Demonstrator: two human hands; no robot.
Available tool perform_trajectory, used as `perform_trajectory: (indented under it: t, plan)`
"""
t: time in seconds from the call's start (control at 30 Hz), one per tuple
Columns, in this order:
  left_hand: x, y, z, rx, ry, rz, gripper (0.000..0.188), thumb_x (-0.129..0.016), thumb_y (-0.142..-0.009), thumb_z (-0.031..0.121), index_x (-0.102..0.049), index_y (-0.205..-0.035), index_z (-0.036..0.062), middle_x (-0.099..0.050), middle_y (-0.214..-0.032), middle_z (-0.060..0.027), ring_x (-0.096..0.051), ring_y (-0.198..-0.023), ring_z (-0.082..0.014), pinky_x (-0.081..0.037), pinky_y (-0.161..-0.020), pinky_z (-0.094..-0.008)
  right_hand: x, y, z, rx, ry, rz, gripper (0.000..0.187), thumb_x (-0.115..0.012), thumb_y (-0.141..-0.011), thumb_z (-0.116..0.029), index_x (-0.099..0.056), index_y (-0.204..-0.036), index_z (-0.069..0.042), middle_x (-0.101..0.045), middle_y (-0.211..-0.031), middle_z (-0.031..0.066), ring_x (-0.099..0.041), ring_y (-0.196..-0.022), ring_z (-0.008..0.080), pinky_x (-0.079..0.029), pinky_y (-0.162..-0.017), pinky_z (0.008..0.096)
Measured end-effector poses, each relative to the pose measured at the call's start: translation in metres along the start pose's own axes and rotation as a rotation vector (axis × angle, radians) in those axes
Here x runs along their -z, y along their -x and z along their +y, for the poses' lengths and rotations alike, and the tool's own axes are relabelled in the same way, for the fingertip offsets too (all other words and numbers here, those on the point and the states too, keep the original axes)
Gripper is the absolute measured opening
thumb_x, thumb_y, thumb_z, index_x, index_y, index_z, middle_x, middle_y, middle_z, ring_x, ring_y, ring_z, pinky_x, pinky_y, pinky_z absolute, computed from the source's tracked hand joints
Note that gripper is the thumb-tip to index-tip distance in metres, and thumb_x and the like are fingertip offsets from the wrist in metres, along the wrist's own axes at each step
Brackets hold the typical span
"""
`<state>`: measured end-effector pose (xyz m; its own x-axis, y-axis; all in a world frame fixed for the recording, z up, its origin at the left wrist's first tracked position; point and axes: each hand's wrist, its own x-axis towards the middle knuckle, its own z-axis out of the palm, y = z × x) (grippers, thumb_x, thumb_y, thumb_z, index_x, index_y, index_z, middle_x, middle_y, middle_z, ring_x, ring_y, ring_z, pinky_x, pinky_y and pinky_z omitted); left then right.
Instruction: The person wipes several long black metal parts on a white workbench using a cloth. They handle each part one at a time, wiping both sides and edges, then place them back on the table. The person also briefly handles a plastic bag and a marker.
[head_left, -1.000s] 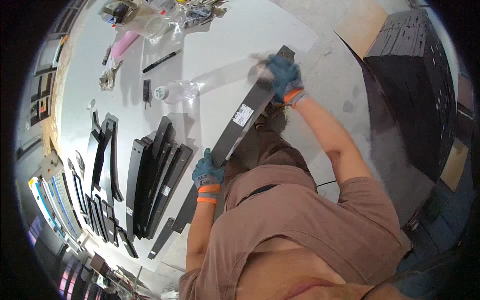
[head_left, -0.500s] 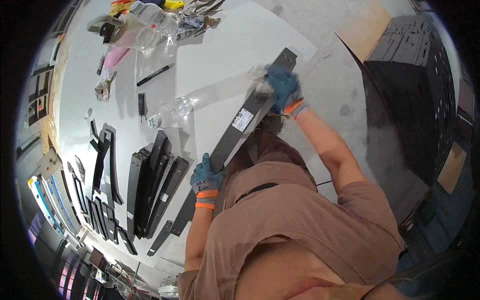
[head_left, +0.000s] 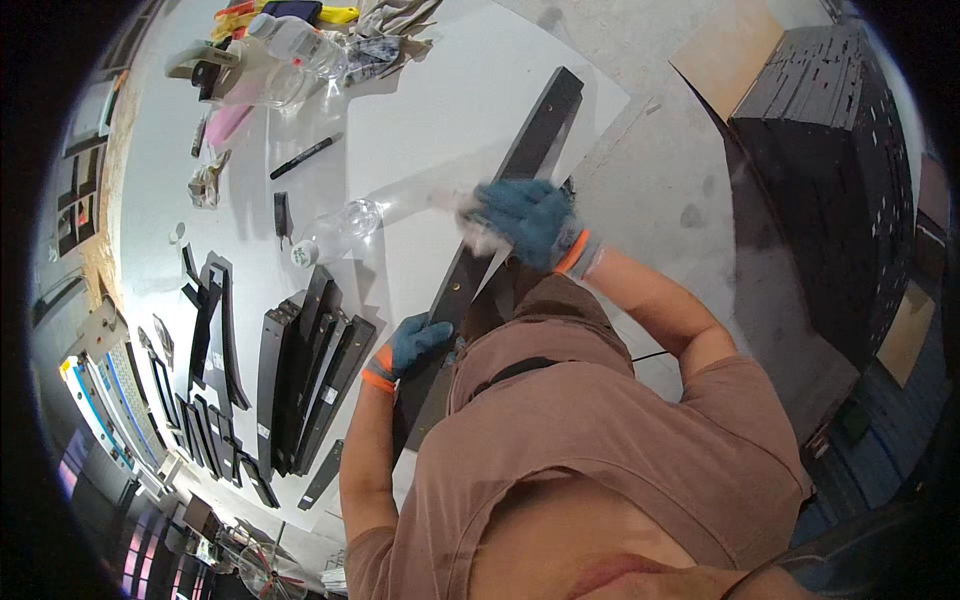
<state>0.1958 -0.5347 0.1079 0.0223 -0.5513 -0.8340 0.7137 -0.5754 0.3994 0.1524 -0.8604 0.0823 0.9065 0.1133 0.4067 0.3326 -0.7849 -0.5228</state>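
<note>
A long black metal bar (head_left: 540,125) lies slanted across the white table (head_left: 420,120), from the far right down toward my body. My left hand (head_left: 415,345), in a blue glove with an orange cuff, grips the bar's near part. My right hand (head_left: 525,220), gloved the same way, rests on the bar's middle. It is closed on a crumpled piece of clear plastic film (head_left: 455,205) that trails off to the left. The bar's nearest end is hidden behind my chest.
A stack of black bars (head_left: 310,370) and flat black cut-outs (head_left: 205,330) lie to my left. A clear plastic bottle (head_left: 335,232) lies on its side beside a black marker (head_left: 305,155). Bottles and clutter (head_left: 290,45) fill the far edge. Stacked black panels (head_left: 830,150) stand at right.
My right hand has slid down the bar toward my body and now covers the white label. The clear film has spread out to the left. My left hand has stayed in place.
</note>
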Motion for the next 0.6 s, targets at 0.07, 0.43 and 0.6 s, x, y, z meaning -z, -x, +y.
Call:
perform_trajectory:
  t: [0.07,0.43,0.6]
  plan:
    - [0.004,-0.008,0.002,0.017,0.159,-0.082,0.037,-0.061,-0.096,0.026,-0.064,-0.12,-0.0016,-0.07,-0.089,-0.0098,-0.066,-0.073,-0.0194,-0.053,-0.066,-0.0318,-0.018,0.006,-0.005,0.128,-0.052,-0.13,0.037,-0.066,-0.083,-0.017,-0.066,-0.119,-0.008,-0.061,-0.131,0.0092,-0.063,-0.114,0.0278,-0.052,-0.097,0.0418]
    - [0.016,-0.014,0.011,0.043,0.201,-0.109,0.036,-0.062,-0.093,0.025,-0.061,-0.116,-0.0028,-0.069,-0.089,-0.0154,-0.066,-0.073,-0.024,-0.055,-0.061,-0.0348,0.089,-0.017,0.208,-0.633,0.557,0.319,0.039,-0.06,-0.09,-0.022,-0.064,-0.127,-0.009,-0.067,-0.12,0.015,-0.065,-0.108,0.0295,-0.053,-0.087,0.0392]
    - [0.005,-0.016,0.014,0.02,0.209,-0.065,0.037,-0.062,-0.094,0.026,-0.061,-0.118,-0.0029,-0.069,-0.088,-0.0146,-0.066,-0.073,-0.024,-0.054,-0.061,-0.0345,-0.013,-0.002,0.052,0.025,0.14,-0.17,0.035,-0.06,-0.09,-0.015,-0.066,-0.124,-0.011,-0.066,-0.127,0.0085,-0.063,-0.115,0.026,-0.051,-0.098,0.0373]
